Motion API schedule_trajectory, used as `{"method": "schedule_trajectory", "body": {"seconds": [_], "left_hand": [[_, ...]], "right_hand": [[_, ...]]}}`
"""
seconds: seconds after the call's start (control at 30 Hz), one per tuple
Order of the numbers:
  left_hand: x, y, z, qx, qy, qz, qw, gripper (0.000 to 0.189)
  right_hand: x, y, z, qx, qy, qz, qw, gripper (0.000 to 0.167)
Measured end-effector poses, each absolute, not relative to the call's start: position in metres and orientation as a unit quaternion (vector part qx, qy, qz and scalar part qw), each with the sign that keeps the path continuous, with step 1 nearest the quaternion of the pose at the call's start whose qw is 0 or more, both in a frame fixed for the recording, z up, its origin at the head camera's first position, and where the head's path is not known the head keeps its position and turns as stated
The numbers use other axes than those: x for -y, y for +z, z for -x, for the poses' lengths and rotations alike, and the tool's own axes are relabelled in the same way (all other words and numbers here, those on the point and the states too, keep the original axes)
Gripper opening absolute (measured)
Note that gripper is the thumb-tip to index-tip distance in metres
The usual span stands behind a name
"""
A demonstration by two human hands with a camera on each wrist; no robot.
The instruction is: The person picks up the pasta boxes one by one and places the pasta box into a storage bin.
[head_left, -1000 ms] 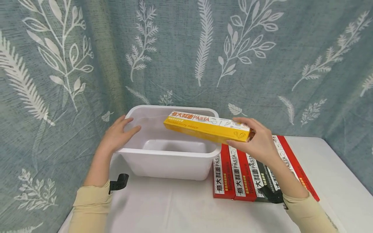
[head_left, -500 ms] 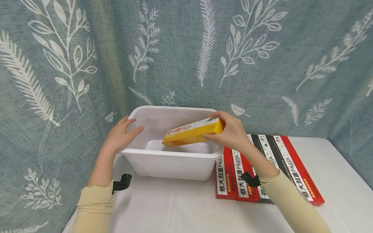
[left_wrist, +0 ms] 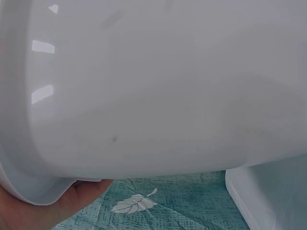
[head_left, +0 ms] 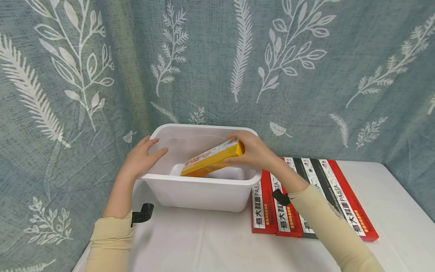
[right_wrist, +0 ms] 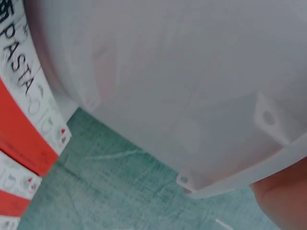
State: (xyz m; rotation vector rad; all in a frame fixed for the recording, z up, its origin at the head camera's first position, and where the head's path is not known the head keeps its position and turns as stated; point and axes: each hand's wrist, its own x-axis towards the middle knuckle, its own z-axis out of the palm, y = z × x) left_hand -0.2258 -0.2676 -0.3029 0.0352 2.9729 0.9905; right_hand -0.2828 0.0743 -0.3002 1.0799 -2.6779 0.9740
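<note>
In the head view a yellow and white pasta box (head_left: 209, 158) slants down into a white plastic tub (head_left: 200, 193), its left end lowest. My right hand (head_left: 253, 151) grips the box's upper right end, thumb at the near side and fingers over the far side. My left hand (head_left: 141, 156) holds the tub's left rim, thumb reaching over the inside. Seen in the left wrist view, part of the left hand (left_wrist: 72, 203) lies against the underside of the rim. The right wrist view has the tub's outer wall (right_wrist: 182, 96) hiding most of the right hand (right_wrist: 285, 194).
Several red and black pasta boxes (head_left: 343, 200) lie side by side right of the tub, partly under my right forearm. A white cloth (head_left: 217, 241) covers the table. A blue-green leaf-patterned curtain (head_left: 210, 68) hangs behind and at the left.
My right hand has carried the yellow pasta box left and down from over the tub's right rim, tilting it into the tub. The left hand stays on the rim.
</note>
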Motion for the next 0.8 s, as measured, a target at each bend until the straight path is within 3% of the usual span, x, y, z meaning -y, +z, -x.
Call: {"method": "schedule_trajectory", "body": {"seconds": [0.33,0.8], "left_hand": [[0.265,-0.305,0.226,-0.947,0.320,-0.010,0.008,0.076],[0.267,-0.303,0.225,-0.951,0.309,-0.004,0.008,0.078]], "right_hand": [[-0.084,-0.312,0.289,0.877,0.269,-0.381,0.119,0.044],[-0.119,-0.314,0.261,0.879,0.368,-0.273,0.134,0.052]]}}
